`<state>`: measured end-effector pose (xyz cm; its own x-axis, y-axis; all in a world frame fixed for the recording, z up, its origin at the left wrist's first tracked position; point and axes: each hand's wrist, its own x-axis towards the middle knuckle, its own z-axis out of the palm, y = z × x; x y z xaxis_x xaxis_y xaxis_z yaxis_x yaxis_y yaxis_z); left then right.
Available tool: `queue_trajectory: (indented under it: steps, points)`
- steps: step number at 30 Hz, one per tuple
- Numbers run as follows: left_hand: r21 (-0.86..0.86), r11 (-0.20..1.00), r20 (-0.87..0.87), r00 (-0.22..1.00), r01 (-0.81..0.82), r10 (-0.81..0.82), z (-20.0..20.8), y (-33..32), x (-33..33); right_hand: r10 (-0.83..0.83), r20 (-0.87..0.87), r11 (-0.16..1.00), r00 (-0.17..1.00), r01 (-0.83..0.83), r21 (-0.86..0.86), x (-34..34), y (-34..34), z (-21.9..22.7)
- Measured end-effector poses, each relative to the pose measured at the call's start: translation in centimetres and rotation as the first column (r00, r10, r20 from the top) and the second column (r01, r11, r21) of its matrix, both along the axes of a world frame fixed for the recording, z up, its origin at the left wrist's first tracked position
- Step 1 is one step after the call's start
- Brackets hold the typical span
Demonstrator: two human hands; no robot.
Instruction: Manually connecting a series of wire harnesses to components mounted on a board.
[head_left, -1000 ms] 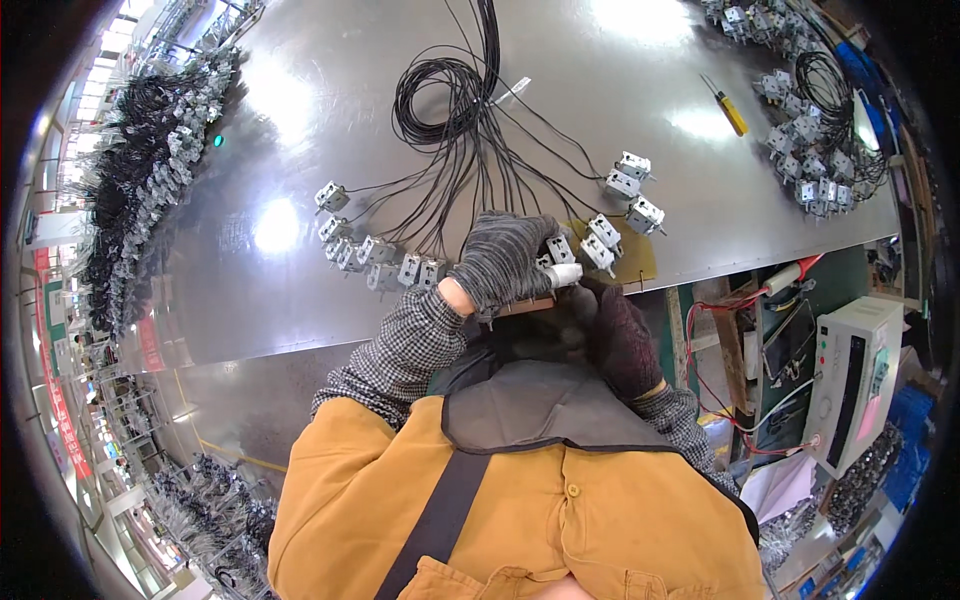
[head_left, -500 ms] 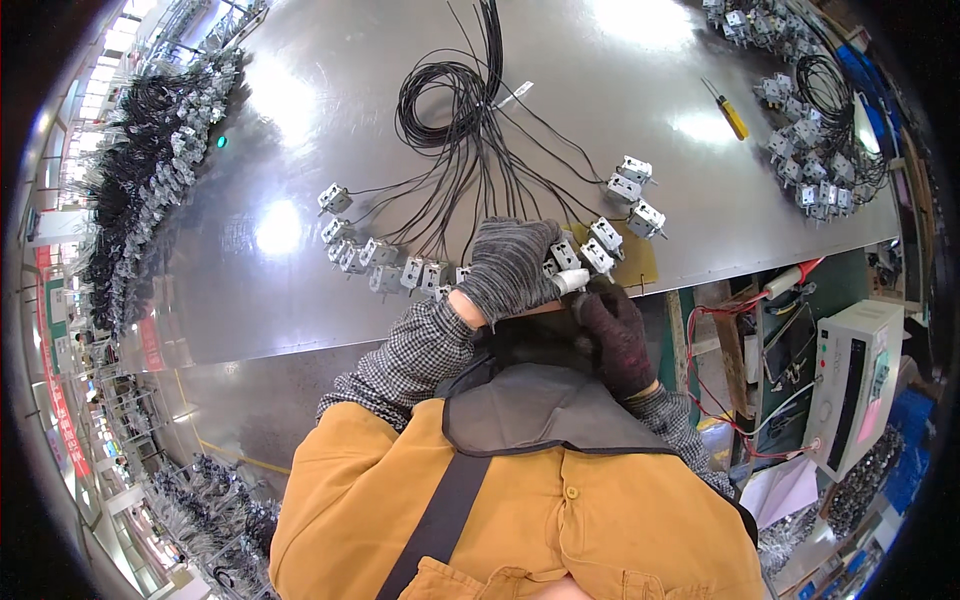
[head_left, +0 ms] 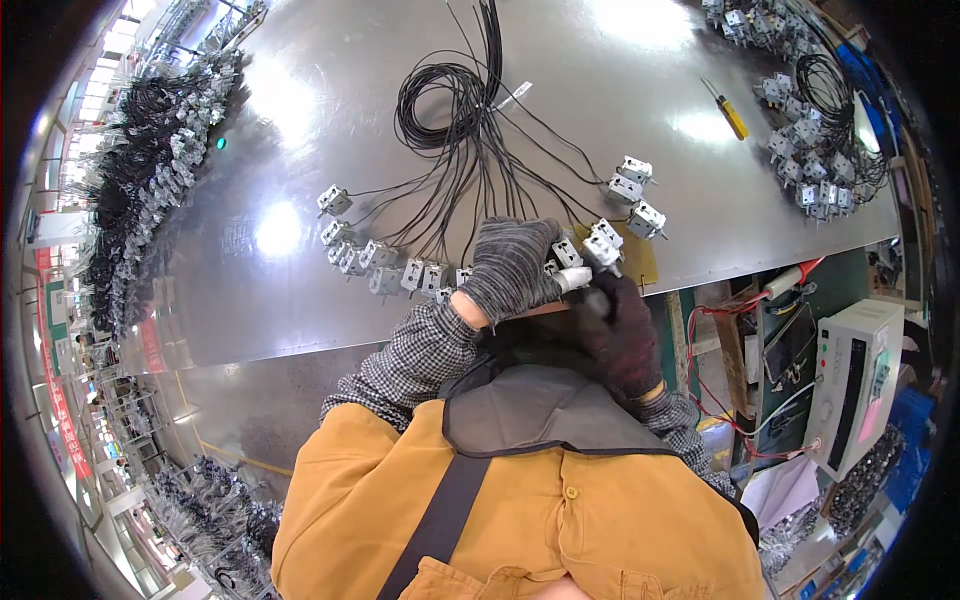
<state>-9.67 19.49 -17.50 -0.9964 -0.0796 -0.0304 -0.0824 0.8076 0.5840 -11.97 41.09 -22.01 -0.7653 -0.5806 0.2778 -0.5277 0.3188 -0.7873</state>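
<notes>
A coil of thin black wires (head_left: 432, 108) lies on the metal table, its ends fanning out to small silvery box-shaped parts (head_left: 381, 279) with short pins. My left hand (head_left: 510, 268), in a grey knit glove with a white-wrapped fingertip, is closed over the parts at the table's near edge; its fingers partly cover what they grip. Just right of it, my right hand (head_left: 624, 335), in a dark maroon glove, is at the edge below another boxy part (head_left: 603, 244). Its fingertips are blurred and partly hidden, so any held thing cannot be made out.
A yellow-handled screwdriver (head_left: 733, 117) lies at the far right, beside piled wired parts (head_left: 812, 150). Below the table's right edge stands a white instrument box (head_left: 853, 385) with red leads (head_left: 700, 365). More wired bundles (head_left: 165, 170) are heaped at the left.
My right hand has shifted slightly right. The boxy parts just above it have moved closer together and tilted. My left hand has stayed in nearly the same place.
</notes>
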Motion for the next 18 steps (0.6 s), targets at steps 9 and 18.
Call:
queue_trajectory:
  steps: [9, 18]
  points:
    - [0.424, 0.900, -0.136, 0.976, -0.097, 0.169, -2.2, -0.8, 1.0, 0.274, 0.961, 0.856, 0.047, 0.443, -0.266, -0.8, 0.3, 2.3]
    - [-0.205, 0.979, -0.095, 0.995, 0.003, -0.023, 0.1, 0.1, 2.8, 0.291, 0.906, 0.885, 0.307, 0.273, -0.377, -1.9, 0.3, -1.3]
